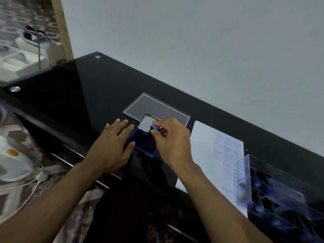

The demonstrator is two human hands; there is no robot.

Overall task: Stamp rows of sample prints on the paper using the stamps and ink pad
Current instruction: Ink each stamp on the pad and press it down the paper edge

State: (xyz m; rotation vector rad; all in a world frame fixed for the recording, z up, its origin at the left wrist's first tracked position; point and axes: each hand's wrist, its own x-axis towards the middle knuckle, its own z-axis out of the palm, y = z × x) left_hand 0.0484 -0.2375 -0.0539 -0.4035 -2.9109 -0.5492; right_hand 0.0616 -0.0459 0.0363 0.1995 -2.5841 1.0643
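Pinching a blue-topped stamp at frame centre, the right hand holds it over the ink pad; the left hand lies flat, fingers straight, steadying the pad's left edge.

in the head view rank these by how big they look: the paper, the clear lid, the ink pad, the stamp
1. paper, largest
2. clear lid, though it lies farther from the camera, so its rank against the paper is unsure
3. ink pad, partly hidden by both hands
4. stamp, smallest, mostly covered by the right hand

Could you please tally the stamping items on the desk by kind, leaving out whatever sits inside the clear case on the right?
Ink pad: 1
Stamp held in hand: 1
Printed paper: 1
Clear lid: 1
Clear case: 1
Total: 5
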